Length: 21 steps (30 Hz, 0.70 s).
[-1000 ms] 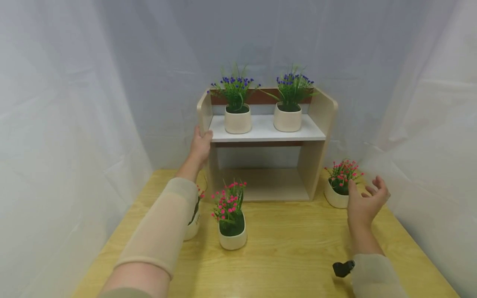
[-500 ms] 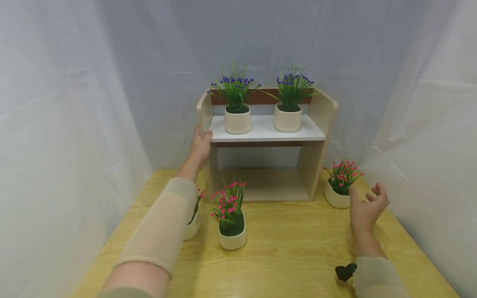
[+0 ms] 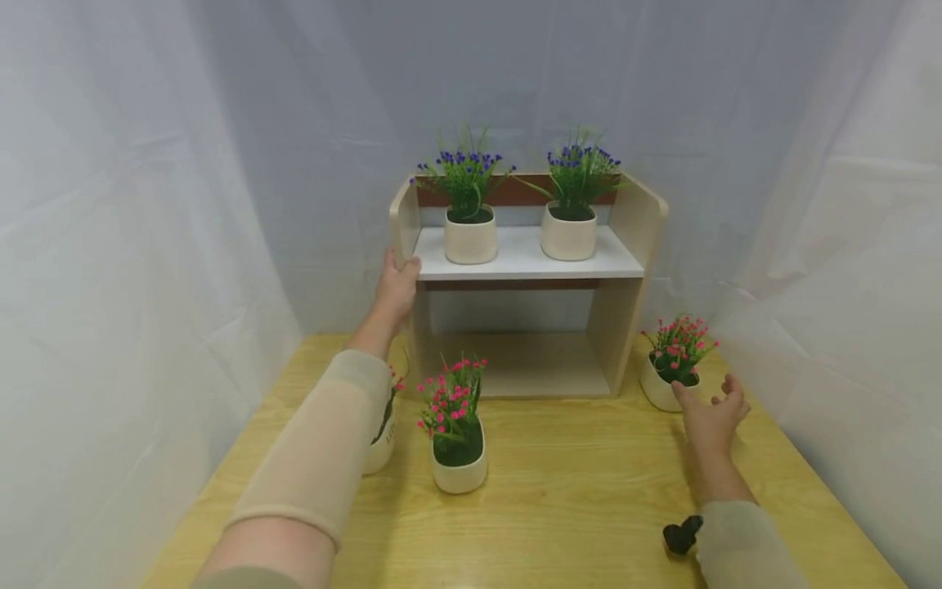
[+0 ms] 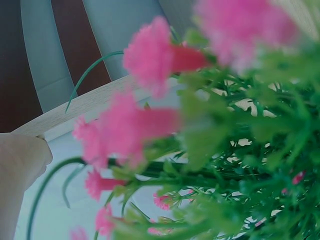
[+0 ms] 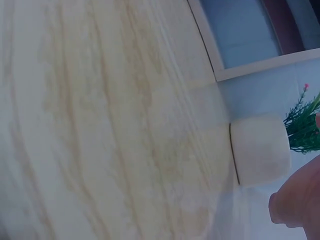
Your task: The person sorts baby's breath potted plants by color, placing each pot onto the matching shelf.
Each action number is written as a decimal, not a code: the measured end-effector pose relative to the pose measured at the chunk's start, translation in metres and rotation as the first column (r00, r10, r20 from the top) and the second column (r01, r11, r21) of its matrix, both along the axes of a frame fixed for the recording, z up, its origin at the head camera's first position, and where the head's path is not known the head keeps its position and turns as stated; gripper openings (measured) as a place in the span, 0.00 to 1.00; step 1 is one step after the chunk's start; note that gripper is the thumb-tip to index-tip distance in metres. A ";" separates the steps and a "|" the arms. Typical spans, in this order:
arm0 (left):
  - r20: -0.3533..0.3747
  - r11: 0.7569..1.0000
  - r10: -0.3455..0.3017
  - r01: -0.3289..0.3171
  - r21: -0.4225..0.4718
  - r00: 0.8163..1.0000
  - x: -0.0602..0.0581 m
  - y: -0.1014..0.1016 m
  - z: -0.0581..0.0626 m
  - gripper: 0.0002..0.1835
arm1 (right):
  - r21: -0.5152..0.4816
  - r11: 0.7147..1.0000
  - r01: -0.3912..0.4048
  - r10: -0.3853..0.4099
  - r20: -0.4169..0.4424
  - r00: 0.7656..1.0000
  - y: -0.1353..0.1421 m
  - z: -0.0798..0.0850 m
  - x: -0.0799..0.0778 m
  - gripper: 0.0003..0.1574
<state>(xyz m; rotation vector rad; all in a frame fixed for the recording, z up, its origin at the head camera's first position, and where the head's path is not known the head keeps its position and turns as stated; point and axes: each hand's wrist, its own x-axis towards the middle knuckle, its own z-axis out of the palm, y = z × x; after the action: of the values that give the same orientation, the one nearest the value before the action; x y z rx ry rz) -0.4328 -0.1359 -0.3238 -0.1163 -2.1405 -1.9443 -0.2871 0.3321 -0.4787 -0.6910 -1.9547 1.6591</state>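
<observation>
My left hand (image 3: 396, 288) grips the left side panel of a small two-tier shelf (image 3: 530, 276); its thumb lies at the panel's front edge. My right hand (image 3: 714, 419) has its fingers loosely bent and spread, just in front of a white pot with pink flowers (image 3: 660, 391) at the shelf's right. In the right wrist view the thumb (image 5: 292, 202) is close to that pot (image 5: 262, 150); whether it touches cannot be told. Out-of-focus pink flowers (image 4: 150, 55) fill much of the left wrist view.
Two white pots with blue-purple flowers (image 3: 471, 241) stand on the upper board. Another pot with pink flowers (image 3: 459, 478) is on the wooden table (image 3: 559, 491) in front of the shelf. My left sleeve partly covers a further pink-flowered pot (image 3: 379, 454). White sheeting (image 3: 132, 245) hangs around.
My right hand has come down and slightly left, closer to the pink-flowered pot at the right. The left hand, the shelf and the pots have stayed where they were.
</observation>
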 end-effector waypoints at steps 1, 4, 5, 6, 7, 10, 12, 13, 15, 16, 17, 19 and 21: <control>0.002 1.000 0.000 0.000 0.000 1.000 0.000 0.000 0.000 0.33 | -0.001 1.000 -0.020 0.020 0.013 1.000 0.001 -0.002 -0.001 0.65; 0.008 1.000 -0.004 0.004 0.001 1.000 -0.001 0.000 -0.001 0.34 | -0.009 0.998 -0.056 0.056 0.038 0.998 0.005 -0.007 -0.004 0.66; 0.009 1.000 -0.005 0.005 0.001 1.000 -0.001 0.000 -0.001 0.34 | -0.007 0.998 -0.064 0.064 0.044 0.997 0.006 -0.009 -0.005 0.66; 0.008 1.000 -0.004 0.004 0.002 1.000 -0.001 0.000 -0.001 0.34 | 0.001 0.997 -0.072 0.072 0.049 0.996 0.007 -0.010 -0.007 0.67; 0.006 1.000 -0.006 0.006 0.004 1.000 -0.001 0.000 -0.001 0.34 | 0.002 0.997 -0.077 0.077 0.050 0.996 0.007 -0.011 -0.009 0.67; 0.008 1.000 -0.005 0.005 0.005 1.000 -0.001 -0.001 0.000 0.34 | 0.033 0.995 -0.091 0.089 0.056 0.994 0.009 -0.013 -0.015 0.68; 0.012 1.000 -0.007 0.007 0.003 1.000 0.000 -0.002 0.000 0.34 | 0.055 0.993 -0.108 0.105 0.066 0.992 0.010 -0.014 -0.017 0.69; 0.014 1.000 -0.008 0.008 0.003 1.000 0.000 -0.002 0.000 0.34 | 0.063 0.991 -0.118 0.113 0.073 0.991 0.010 -0.015 -0.019 0.69; 0.014 1.000 -0.009 0.009 0.003 1.000 0.001 -0.002 0.001 0.35 | 0.075 0.988 -0.134 0.128 0.088 0.988 0.011 -0.016 -0.021 0.70; 0.014 1.000 -0.009 0.009 0.003 1.000 0.001 -0.002 0.001 0.35 | 0.074 0.987 -0.141 0.134 0.093 0.987 0.011 -0.017 -0.021 0.70; 0.015 1.000 -0.009 0.009 0.003 1.000 0.001 -0.002 0.001 0.35 | 0.071 0.987 -0.146 0.138 0.103 0.985 0.011 -0.018 -0.022 0.71; 0.013 1.000 -0.008 0.008 0.004 1.000 0.001 -0.002 0.001 0.36 | 0.062 0.987 -0.147 0.139 0.117 0.983 0.010 -0.021 -0.024 0.71; 0.015 1.000 -0.007 0.007 -0.001 1.000 0.001 -0.002 0.001 0.36 | 0.062 0.988 -0.138 0.129 0.126 0.984 0.010 -0.024 -0.025 0.72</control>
<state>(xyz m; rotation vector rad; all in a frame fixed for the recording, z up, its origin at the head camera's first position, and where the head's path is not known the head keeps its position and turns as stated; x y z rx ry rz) -0.4323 -0.1376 -0.3229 -0.1100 -2.1531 -1.9542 -0.3123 0.3417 -0.5029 -0.6608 -2.1781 1.6501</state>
